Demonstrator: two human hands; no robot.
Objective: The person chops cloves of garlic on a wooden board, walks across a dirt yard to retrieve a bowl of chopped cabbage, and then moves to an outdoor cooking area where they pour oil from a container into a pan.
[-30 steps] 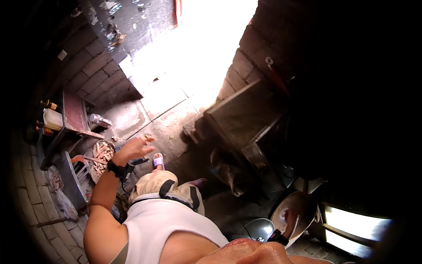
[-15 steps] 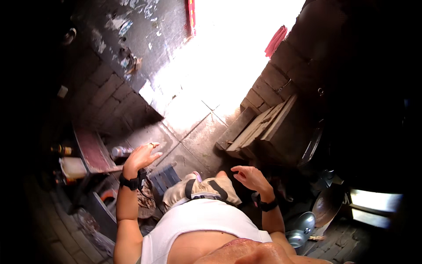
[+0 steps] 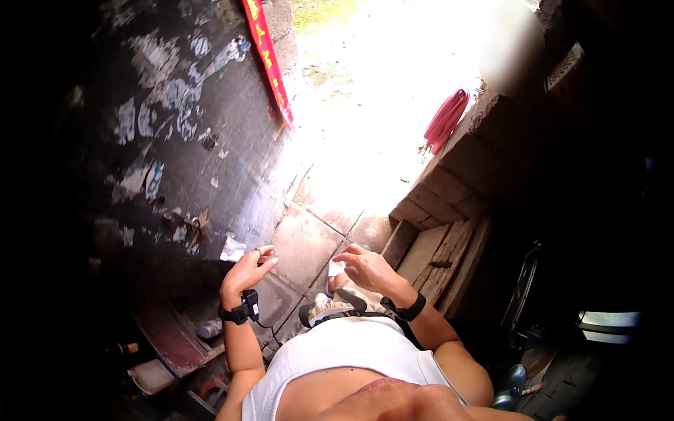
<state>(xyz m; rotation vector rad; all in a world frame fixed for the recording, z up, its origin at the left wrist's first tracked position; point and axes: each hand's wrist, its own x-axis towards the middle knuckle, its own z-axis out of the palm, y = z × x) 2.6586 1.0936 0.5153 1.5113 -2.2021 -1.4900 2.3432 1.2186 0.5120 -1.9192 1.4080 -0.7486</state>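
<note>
My left hand (image 3: 247,271) is raised in front of me, its fingers loosely bent and apart, with nothing in it. A black strap with a small box (image 3: 239,306) circles that wrist. Across from it, my right hand (image 3: 370,270) is held up over my feet, palm down, fingers a little curled and holding nothing. A black band (image 3: 410,309) sits on the right wrist. Below the hands, a light shoe (image 3: 332,275) shows on the tiled floor (image 3: 305,242). Closest to the left hand is the dark door (image 3: 232,161) with torn paper scraps on it.
Bright daylight fills the doorway ahead. A red strip (image 3: 269,63) hangs along the door's edge. A pink hose-like coil (image 3: 447,121) hangs by the brick wall (image 3: 449,184) at right. Wooden boards (image 3: 439,263) lean below it. A reddish table (image 3: 168,333) stands at lower left.
I have moved forward toward the doorway; the table and the boards have slid back in view. Both hands stay raised and empty, and the right has come closer to the left.
</note>
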